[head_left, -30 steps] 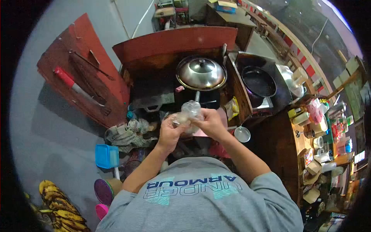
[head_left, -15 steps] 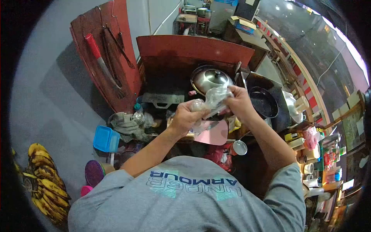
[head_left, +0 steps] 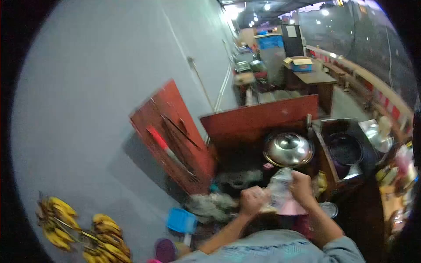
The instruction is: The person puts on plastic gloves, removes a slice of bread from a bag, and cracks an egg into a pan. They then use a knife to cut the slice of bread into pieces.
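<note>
A clear, crumpled plastic bag stretches between my two hands above the counter. My left hand is a closed fist at the bag's left end; blur hides what lies inside the fingers. My right hand grips the bag's upper right side with closed fingers. Under the bag lies a pink board. Just beyond my hands sits a pan with a shiny metal lid, and a small pink piece lies at its near left.
A red panel with hanging utensils stands left. Bananas are at lower left, near a blue container. A grey cloth lies left of my hands. On the right is a dark pan; a red board edges the back.
My view has tilted up and swung left, so the hands and counter appear lower and further right. Both hands stay at the bag, and more wall and bananas show.
</note>
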Demonstrator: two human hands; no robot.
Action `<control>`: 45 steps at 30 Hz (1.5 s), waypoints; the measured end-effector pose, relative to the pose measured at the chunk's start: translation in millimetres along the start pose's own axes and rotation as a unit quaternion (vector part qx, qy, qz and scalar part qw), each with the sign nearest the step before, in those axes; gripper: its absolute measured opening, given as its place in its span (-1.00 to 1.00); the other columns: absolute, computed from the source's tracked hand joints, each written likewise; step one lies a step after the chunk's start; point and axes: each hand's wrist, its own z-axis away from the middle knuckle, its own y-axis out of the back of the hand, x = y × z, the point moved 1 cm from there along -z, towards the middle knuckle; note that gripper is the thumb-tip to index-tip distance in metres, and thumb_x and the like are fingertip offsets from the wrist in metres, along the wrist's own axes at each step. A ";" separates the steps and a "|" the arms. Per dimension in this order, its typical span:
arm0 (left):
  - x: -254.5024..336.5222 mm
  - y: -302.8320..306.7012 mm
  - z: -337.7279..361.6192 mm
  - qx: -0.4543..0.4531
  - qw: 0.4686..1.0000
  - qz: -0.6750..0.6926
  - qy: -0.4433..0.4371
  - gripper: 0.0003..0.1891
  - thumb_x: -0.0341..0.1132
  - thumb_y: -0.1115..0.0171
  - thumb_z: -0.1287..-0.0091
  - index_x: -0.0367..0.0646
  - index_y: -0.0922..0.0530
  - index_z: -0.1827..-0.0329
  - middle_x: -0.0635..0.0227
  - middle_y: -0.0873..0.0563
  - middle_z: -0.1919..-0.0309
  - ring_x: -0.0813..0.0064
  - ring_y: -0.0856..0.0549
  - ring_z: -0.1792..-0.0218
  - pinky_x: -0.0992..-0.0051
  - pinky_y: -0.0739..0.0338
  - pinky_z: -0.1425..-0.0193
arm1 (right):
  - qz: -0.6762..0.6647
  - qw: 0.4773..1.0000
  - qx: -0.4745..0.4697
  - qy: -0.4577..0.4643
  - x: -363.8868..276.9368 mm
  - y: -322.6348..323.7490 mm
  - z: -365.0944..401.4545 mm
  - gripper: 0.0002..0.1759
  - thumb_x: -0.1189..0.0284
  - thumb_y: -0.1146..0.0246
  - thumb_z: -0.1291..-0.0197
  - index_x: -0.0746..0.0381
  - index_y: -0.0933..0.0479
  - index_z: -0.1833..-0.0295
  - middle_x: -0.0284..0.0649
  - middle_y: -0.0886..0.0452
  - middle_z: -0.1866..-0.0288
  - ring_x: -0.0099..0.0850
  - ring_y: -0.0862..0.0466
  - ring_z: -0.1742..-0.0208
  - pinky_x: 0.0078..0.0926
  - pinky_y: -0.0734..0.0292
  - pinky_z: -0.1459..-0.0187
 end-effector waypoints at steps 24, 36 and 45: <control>17.9 -2.3 -24.5 0.051 0.962 -0.194 -0.183 -0.89 -0.42 -0.28 0.00 -0.15 -0.52 0.42 0.16 -0.60 0.48 0.05 -0.67 0.41 0.20 -0.57 0.32 | -0.132 0.979 0.010 -0.153 24.8 -16.7 5.3 -0.81 0.39 -0.08 -0.30 0.31 -0.44 0.28 -0.05 -0.56 0.38 -0.06 -0.58 0.49 -0.08 -0.46 0.39; -4.7 -38.1 8.2 0.053 0.986 -0.144 -0.060 -0.72 -0.45 -0.36 -0.11 -0.20 -0.48 0.14 0.08 -0.66 0.32 -0.06 -0.70 0.27 0.17 -0.58 0.22 | -0.656 0.622 -0.023 -0.426 22.1 -68.6 22.3 -0.43 -0.03 -0.10 -0.45 0.29 -0.51 -0.17 -0.17 -0.65 -0.03 -0.29 -0.64 -0.07 -0.27 -0.52 -0.20; 16.6 -47.3 17.2 0.024 0.996 0.013 -0.083 -0.70 -0.40 -0.46 -0.13 -0.19 -0.50 0.16 0.17 -0.68 0.36 0.25 -0.72 0.32 0.35 -0.58 0.25 | -0.754 0.609 -0.062 -0.237 23.7 -26.3 17.7 -0.40 0.09 0.07 -0.48 0.07 -0.24 -0.54 -0.26 -0.41 -0.41 -0.27 -0.41 -0.36 -0.08 -0.20 -0.43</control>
